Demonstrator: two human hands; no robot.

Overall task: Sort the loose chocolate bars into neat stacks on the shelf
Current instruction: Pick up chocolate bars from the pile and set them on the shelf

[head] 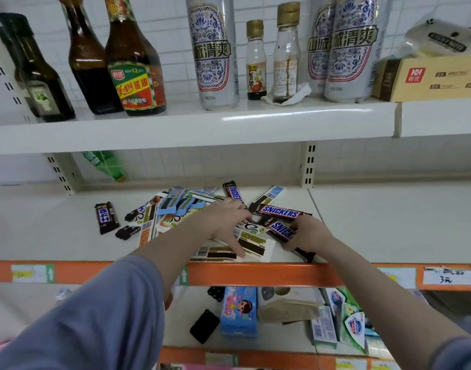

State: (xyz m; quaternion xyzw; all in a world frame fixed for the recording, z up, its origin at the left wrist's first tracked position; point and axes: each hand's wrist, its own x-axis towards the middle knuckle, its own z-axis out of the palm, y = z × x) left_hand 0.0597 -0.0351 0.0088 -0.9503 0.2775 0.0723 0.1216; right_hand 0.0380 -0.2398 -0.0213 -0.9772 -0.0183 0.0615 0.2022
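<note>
Sorting barely begun: chocolate bars (175, 209) lie jumbled on the shelf (389, 222)
My right hand (307, 233) grips a Snickers bar (283, 231); my left hand (226, 220) rests spread on the heap

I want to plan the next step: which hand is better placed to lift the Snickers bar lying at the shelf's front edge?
The right hand: it already grips the brown Snickers bar. The left hand rests on white wrappers.
</note>
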